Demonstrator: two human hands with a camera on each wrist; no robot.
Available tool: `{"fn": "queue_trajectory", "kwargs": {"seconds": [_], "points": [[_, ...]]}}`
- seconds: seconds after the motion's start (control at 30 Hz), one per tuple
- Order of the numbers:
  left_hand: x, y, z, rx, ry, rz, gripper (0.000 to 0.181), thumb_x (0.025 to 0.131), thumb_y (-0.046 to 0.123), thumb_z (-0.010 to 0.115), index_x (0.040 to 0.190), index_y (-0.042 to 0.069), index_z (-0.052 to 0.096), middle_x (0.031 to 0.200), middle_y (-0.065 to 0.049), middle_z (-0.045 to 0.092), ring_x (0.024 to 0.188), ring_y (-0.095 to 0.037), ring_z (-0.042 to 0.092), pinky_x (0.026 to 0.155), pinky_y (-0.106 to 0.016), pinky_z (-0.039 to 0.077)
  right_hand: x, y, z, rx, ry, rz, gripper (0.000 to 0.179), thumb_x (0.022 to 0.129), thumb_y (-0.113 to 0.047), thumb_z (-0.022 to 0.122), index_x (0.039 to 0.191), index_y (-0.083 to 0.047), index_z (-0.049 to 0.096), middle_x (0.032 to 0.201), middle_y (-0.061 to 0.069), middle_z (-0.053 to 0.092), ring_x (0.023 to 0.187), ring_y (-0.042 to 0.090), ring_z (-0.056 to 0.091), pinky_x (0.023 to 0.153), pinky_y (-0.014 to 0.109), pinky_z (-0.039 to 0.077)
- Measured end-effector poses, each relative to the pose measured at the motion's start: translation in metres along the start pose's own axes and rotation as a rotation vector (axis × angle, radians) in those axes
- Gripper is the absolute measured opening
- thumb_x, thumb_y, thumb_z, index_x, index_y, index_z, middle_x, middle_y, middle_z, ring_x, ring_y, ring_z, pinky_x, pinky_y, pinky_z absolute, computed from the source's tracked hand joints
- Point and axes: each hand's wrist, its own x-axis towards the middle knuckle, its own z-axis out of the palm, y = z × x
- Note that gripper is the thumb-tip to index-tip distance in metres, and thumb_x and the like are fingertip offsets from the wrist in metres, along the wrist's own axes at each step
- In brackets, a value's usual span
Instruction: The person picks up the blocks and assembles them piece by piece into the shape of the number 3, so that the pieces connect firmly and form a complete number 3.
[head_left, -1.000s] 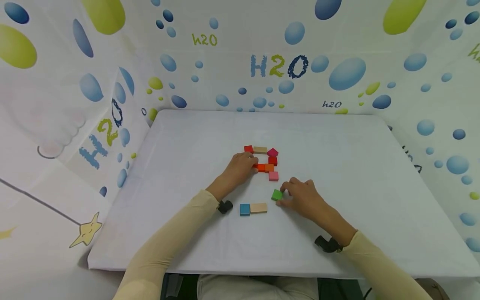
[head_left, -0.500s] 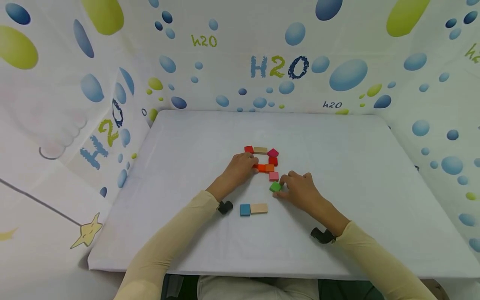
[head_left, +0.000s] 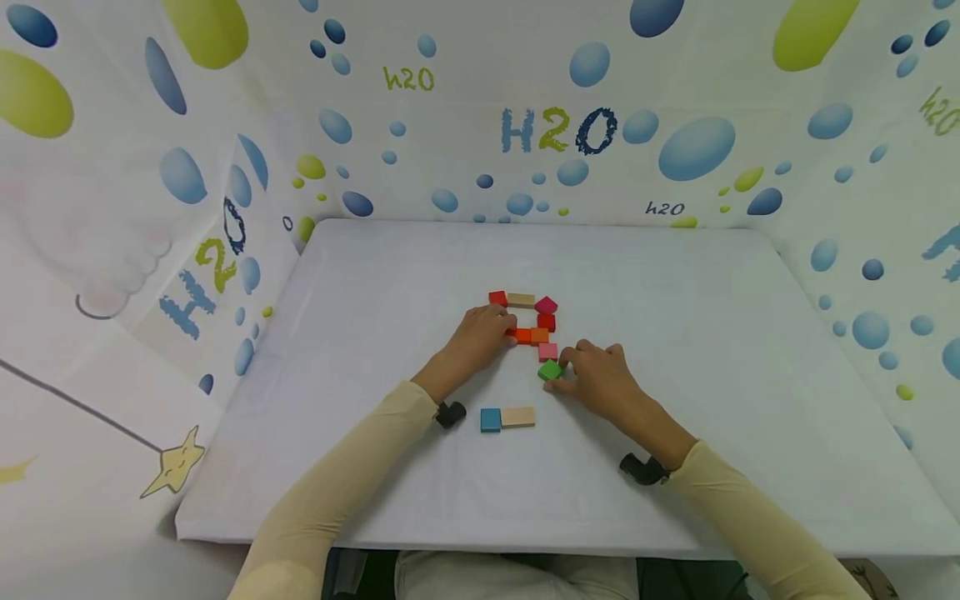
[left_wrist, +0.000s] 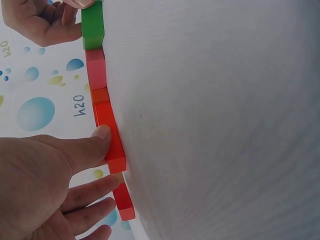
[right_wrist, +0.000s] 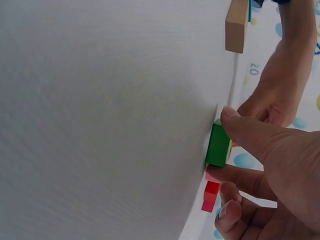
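My right hand (head_left: 603, 377) pinches a green block (head_left: 550, 370) between thumb and forefinger. In the right wrist view the green block (right_wrist: 218, 144) is beside a partly hidden pink block (right_wrist: 212, 175). Seen from the head, the pink block (head_left: 547, 352) lies just beyond it, below an orange block (head_left: 539, 336). My left hand (head_left: 480, 333) rests at the left of the row, its thumb touching an orange-red block (left_wrist: 111, 137) in the left wrist view. Its other fingers extend loosely near a red block (left_wrist: 123, 202). The hand hides part of the arrangement's left side.
Further back lie a red block (head_left: 497, 297), a tan block (head_left: 521, 300), a magenta pentagonal block (head_left: 546, 305) and another red block (head_left: 546, 322). Nearer the person, a blue block (head_left: 490, 420) and a tan block (head_left: 518, 417) sit side by side on the white table (head_left: 337, 275).
My right hand has moved the green block away from the person and slightly left, up to the pink block, turning it a little. The left hand has stayed in place.
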Motion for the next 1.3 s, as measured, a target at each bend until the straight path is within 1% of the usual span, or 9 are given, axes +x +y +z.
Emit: {"fn": "queue_trajectory", "kwargs": {"seconds": [0.13,0.3,0.4,0.5,0.6,0.67,0.8,0.93,1.3], "points": [[-0.001,0.002,-0.002,0.008,-0.004,0.016,0.031,0.101,0.027,0.073,0.128,0.012,0.071,0.135,-0.01,0.067,0.135,-0.027,0.056,0.121,-0.047,0.041,-0.002,0.001,-0.001,-0.004,0.012,-0.001,0.054,0.084,-0.048,0.088,0.121,-0.012,0.073,0.102,0.007,0.07,0.097,0.024,0.066,0.087,0.051,0.048],[-0.002,0.003,-0.004,0.007,0.001,0.036,0.029,0.101,0.025,0.073,0.126,0.011,0.072,0.133,-0.011,0.068,0.133,-0.027,0.058,0.12,-0.047,0.042,-0.01,-0.003,-0.006,0.005,0.022,-0.021,0.053,0.085,-0.049,0.087,0.122,-0.014,0.072,0.105,0.007,0.069,0.098,0.024,0.066,0.088,0.051,0.047],[-0.001,0.002,-0.003,0.012,0.006,0.036,0.029,0.101,0.026,0.074,0.126,0.011,0.072,0.133,-0.01,0.068,0.132,-0.027,0.058,0.12,-0.047,0.042,-0.018,-0.008,-0.01,0.018,-0.006,-0.093,0.051,0.085,-0.048,0.087,0.123,-0.016,0.072,0.107,0.005,0.067,0.099,0.021,0.065,0.086,0.048,0.046],[0.0,0.0,-0.001,0.021,0.01,0.037,0.028,0.101,0.026,0.074,0.125,0.012,0.072,0.133,-0.01,0.068,0.132,-0.026,0.059,0.12,-0.047,0.042,-0.025,-0.016,-0.012,0.048,-0.071,-0.202,0.049,0.085,-0.045,0.088,0.124,-0.019,0.073,0.111,0.003,0.066,0.103,0.018,0.064,0.083,0.041,0.045],[0.001,-0.001,0.0,0.023,0.015,0.038,0.028,0.101,0.026,0.074,0.124,0.012,0.072,0.132,-0.009,0.068,0.131,-0.026,0.059,0.12,-0.047,0.042,-0.03,-0.022,-0.009,0.069,-0.122,-0.297,0.043,0.087,-0.04,0.088,0.124,-0.022,0.074,0.109,-0.001,0.064,0.102,0.013,0.06,0.079,0.035,0.041],[0.001,0.0,0.0,0.023,0.016,0.037,0.028,0.101,0.026,0.074,0.124,0.012,0.072,0.131,-0.009,0.069,0.131,-0.026,0.059,0.12,-0.047,0.042,-0.032,-0.025,-0.006,0.065,-0.118,-0.341,0.038,0.088,-0.037,0.087,0.121,-0.023,0.075,0.104,-0.003,0.062,0.097,0.01,0.058,0.077,0.032,0.039],[-0.001,0.002,-0.002,0.021,0.009,0.038,0.028,0.102,0.026,0.073,0.125,0.011,0.072,0.131,-0.01,0.069,0.13,-0.027,0.06,0.119,-0.047,0.043,-0.032,-0.026,0.001,0.04,-0.064,-0.396,0.027,0.09,-0.033,0.086,0.113,-0.024,0.076,0.093,-0.005,0.056,0.087,0.009,0.052,0.074,0.031,0.037],[-0.002,0.003,-0.002,0.012,0.005,0.036,0.028,0.102,0.025,0.073,0.125,0.01,0.072,0.132,-0.011,0.068,0.13,-0.028,0.06,0.119,-0.047,0.043,-0.029,-0.025,0.005,0.023,-0.048,-0.403,0.022,0.091,-0.032,0.085,0.11,-0.024,0.077,0.091,-0.005,0.057,0.087,0.009,0.052,0.074,0.031,0.037],[-0.002,0.003,-0.003,0.01,0.01,0.035,0.027,0.102,0.025,0.072,0.125,0.01,0.072,0.134,-0.012,0.067,0.131,-0.028,0.059,0.119,-0.048,0.043,-0.002,-0.016,0.002,0.027,-0.055,-0.308,0.026,0.09,-0.034,0.086,0.113,-0.024,0.079,0.103,-0.002,0.059,0.103,0.014,0.055,0.077,0.034,0.04]]}}
